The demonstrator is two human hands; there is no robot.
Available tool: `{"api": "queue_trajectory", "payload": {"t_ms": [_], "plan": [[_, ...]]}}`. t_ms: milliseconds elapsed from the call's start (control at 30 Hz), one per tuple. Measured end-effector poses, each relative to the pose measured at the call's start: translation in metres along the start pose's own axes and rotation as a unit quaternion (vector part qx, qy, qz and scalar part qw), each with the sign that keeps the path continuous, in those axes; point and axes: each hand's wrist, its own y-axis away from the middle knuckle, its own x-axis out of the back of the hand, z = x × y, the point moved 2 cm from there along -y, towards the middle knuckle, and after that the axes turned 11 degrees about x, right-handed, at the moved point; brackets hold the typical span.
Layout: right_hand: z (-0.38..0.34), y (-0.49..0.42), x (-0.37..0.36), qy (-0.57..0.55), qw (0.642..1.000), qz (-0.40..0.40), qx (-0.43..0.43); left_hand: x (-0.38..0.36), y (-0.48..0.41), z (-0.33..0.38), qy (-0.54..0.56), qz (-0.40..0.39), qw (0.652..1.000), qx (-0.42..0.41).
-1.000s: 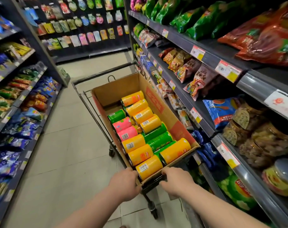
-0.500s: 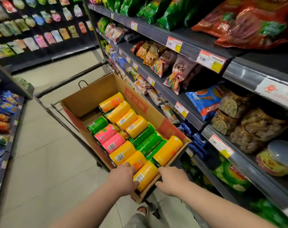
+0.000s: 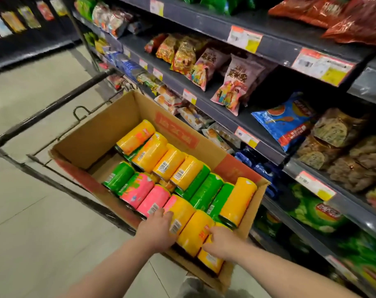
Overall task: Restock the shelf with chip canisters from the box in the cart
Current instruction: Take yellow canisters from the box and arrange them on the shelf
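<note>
- Hands work at the near end of the cardboard box [image 3: 109, 126]. The right hand [image 3: 220, 244] curls fingers and thumb round the nearest yellow canister [image 3: 210, 260], which lies on its side against the box's near wall
- The left hand [image 3: 156, 230] reaches over the same wall and lies on the end of another yellow canister [image 3: 181, 211]. Its fingertips are bent down onto it and touch the pink canister [image 3: 153, 201] beside it. The thumb is hidden, so I cannot tell whether this hand grips or only rests
- A third yellow canister [image 3: 195, 231] lies between those two, touching both
- The chip canisters lie on their sides in rows across the box. There are green canisters [image 3: 204, 190] in the middle and a row of yellow ones [image 3: 150, 153] toward the far wall
- One tilted yellow canister [image 3: 238, 201] leans against the box's right wall
- The box sits in a black cart [image 3: 54, 107] on a pale tiled floor [image 3: 32, 211]
- The shelf [image 3: 277, 49] stands just right of the cart. It holds green chip bags [image 3: 316, 214] low down, a blue bag [image 3: 283, 121] above them and pink bags [image 3: 236, 82] higher up, with price tags [image 3: 245, 38] along the edges
- Across the aisle, hanging packets [image 3: 13, 20] show, blurred
</note>
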Motion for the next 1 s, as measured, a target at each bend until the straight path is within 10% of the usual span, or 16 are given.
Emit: {"api": "queue_trajectory", "payload": {"t_ms": [200, 433, 1000], "plan": [[0.005, -0.027, -0.019, -0.195, 0.972, 0.064, -0.112, -0.003, -0.036, -0.004, 0.056, -0.087, 0.993, -0.048], [-0.001, -0.049, -0.039, -0.528, 0.810, 0.171, -0.189, -0.006, -0.058, -0.011, 0.183, -0.159, 0.970, -0.013], [-0.011, -0.061, -0.053, -0.642, 0.727, 0.199, -0.140, -0.014, -0.078, -0.027, 0.352, -0.193, 0.916, 0.013]]}}
